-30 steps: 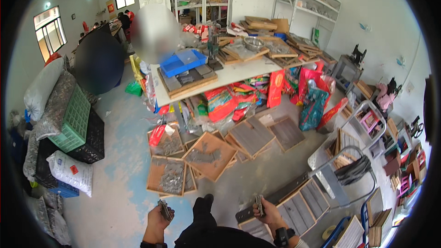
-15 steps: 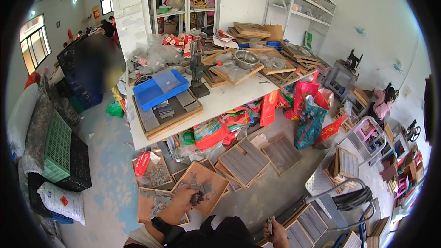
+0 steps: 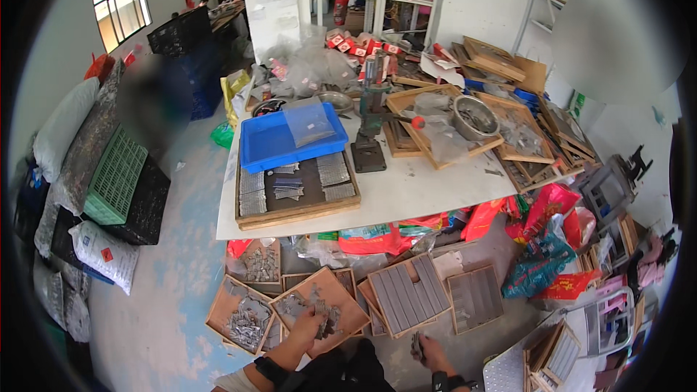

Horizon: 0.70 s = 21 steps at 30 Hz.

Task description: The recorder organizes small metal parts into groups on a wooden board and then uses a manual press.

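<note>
My left hand [image 3: 308, 326] is down at a shallow wooden tray [image 3: 350, 300] on the floor. Its fingers are closed about some small flat grey metal pieces [image 3: 328, 320], and more of them lie loose in that tray. Off to the right, above the floor, my right hand [image 3: 434, 355] grips a short stack of thin grey pieces [image 3: 417, 347], held on edge. Left of the first tray, a second wooden tray [image 3: 218, 315] has a heap of similar grey pieces.
Trays packed with grey strips [image 3: 406, 294] stand right of my hands. Ahead is a white table [image 3: 406, 187] with a blue bin [image 3: 290, 147], a hand press [image 3: 370, 123] and a metal bowl [image 3: 475, 117]. Shopping bags [image 3: 541, 261] crowd its right side; green crate [image 3: 116, 178] at left.
My view has swung, so the table and trays sit farther right and lower. My right hand, still with its stack, has come forward toward the trays. My left hand stays at the same tray.
</note>
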Each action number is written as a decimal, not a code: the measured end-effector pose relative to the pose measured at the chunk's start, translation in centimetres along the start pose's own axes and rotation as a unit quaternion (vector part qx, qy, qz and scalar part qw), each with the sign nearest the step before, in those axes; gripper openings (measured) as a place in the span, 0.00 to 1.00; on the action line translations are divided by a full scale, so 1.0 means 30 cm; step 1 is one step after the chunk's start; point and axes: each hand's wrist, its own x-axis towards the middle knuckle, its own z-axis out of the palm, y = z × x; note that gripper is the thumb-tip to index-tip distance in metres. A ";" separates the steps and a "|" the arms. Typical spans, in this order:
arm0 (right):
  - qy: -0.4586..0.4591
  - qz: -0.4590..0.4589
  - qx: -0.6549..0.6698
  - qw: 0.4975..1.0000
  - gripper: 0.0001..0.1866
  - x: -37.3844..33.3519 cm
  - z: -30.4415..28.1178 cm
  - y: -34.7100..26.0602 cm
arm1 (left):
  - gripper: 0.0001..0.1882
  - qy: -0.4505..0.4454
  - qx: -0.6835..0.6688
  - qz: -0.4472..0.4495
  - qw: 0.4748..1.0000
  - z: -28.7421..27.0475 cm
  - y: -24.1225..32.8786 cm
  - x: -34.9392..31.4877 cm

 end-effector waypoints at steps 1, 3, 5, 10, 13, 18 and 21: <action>-0.012 -0.020 -0.038 0.999 0.15 0.060 0.008 -0.079 | 0.06 0.019 0.024 0.075 0.997 -0.019 -0.013 0.047; -0.008 -0.050 -0.070 0.996 0.15 0.135 0.060 -0.229 | 0.06 0.041 0.055 0.065 0.996 0.022 0.139 0.061; -0.003 -0.093 -0.116 0.989 0.15 0.212 0.144 -0.402 | 0.05 0.081 0.050 0.079 0.992 0.020 0.217 0.161; 0.128 -0.324 -0.470 0.811 0.20 0.546 0.222 -0.792 | 0.07 0.167 0.102 0.196 0.961 -0.065 0.305 0.465; 0.239 -0.459 -0.559 0.648 0.23 0.790 0.272 -0.996 | 0.08 0.265 0.435 0.401 0.762 -0.071 0.310 0.634; 0.294 -0.533 -0.628 0.485 0.13 1.031 0.351 -1.234 | 0.11 0.099 0.627 0.485 0.601 0.053 0.315 0.796; 0.297 -0.507 -0.674 0.448 0.13 1.138 0.337 -1.268 | 0.10 0.025 0.609 0.584 0.536 0.189 0.317 0.902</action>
